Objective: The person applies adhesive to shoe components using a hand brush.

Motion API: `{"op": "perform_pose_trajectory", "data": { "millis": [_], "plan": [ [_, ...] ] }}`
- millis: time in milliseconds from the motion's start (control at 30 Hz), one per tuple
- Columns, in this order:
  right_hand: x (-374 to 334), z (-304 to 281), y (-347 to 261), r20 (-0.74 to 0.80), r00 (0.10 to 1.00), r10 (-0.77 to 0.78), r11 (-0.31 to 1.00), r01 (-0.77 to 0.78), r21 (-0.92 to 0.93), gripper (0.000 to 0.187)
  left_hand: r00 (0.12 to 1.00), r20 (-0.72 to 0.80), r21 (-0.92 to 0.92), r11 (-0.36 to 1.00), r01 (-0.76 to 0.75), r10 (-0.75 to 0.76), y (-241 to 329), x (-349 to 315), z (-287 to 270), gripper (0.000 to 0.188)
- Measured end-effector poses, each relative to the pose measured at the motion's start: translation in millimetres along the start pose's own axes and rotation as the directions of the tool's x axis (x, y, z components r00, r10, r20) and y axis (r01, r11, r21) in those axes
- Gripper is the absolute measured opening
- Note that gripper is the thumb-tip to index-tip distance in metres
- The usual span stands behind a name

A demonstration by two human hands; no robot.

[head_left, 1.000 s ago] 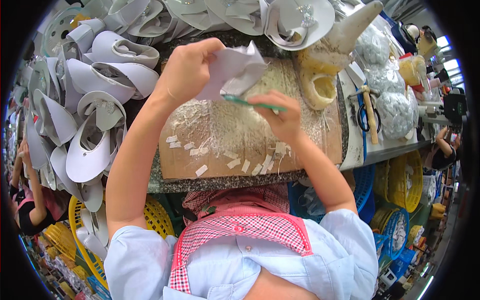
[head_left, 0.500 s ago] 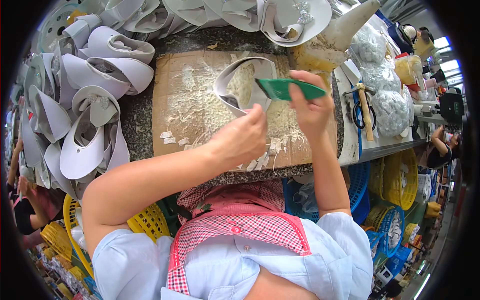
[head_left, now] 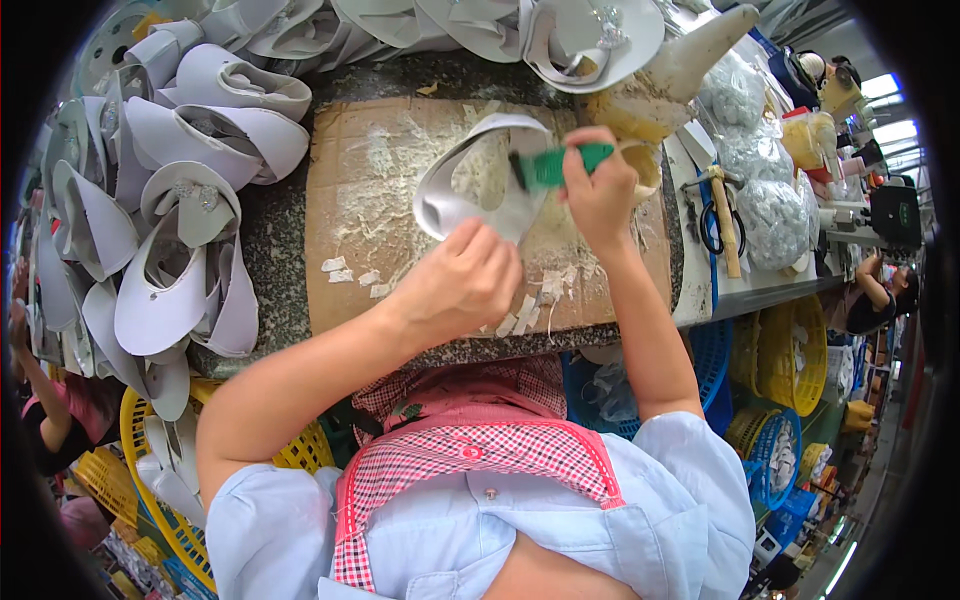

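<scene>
The left hand [head_left: 465, 285] is closed on the near edge of the white sandal upper [head_left: 480, 180], fingers wrapped around it and tipping it up over the cardboard sheet [head_left: 360, 220] in the middle of the tabletop [head_left: 270, 250]. A second ago that hand was stretched far out over the board with the piece; now it has come in close to the body and turned the upper so its inner face looks up. The right hand [head_left: 598, 190] grips the green-handled brush [head_left: 560, 165] tight, and the dark bristle end sits right on the upper's inside, where half a second ago it hovered above. So the brushing looks to be in progress on this piece. Paper scraps [head_left: 345, 272] litter the cardboard, a heap of white uppers [head_left: 160, 230] waits on the left, and a hammer [head_left: 722, 205] lies well off to the right.
</scene>
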State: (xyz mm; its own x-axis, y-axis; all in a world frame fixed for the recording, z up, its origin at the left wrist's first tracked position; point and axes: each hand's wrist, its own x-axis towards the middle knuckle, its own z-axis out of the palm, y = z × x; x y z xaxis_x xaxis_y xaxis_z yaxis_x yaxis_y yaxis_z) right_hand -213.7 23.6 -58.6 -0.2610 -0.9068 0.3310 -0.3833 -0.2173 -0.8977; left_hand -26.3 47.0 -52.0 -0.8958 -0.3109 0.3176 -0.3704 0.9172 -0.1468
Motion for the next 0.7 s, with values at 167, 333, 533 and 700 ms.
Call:
{"op": "perform_pose_trajectory", "data": {
  "millis": [167, 333, 533, 700],
  "plan": [
    [-6, -8, -17, 0.212, 0.969, 0.126, 0.949, -0.180, 0.258, 0.006, 0.974, -0.051, -0.122, 0.969, 0.214, -0.222, 1, -26, 9, 0.028],
    [-11, 32, 0, 0.098, 0.975, -0.198, 0.974, 0.184, 0.134, 0.014, 0.925, -0.137, -0.220, 0.921, 0.321, -0.355, 10, -42, 24, 0.031],
    [-9, 45, 10, 0.321, 0.703, -0.635, 0.745, 0.667, 0.015, 0.022, 0.877, -0.304, -0.349, 0.900, 0.262, -0.373, 15, -45, 38, 0.028],
    [13, 23, -15, 0.643, 0.586, -0.494, 0.846, 0.495, 0.199, 0.022, 0.891, -0.332, -0.265, 0.938, 0.226, -0.308, 17, -52, 41, 0.024]
  ]
}}
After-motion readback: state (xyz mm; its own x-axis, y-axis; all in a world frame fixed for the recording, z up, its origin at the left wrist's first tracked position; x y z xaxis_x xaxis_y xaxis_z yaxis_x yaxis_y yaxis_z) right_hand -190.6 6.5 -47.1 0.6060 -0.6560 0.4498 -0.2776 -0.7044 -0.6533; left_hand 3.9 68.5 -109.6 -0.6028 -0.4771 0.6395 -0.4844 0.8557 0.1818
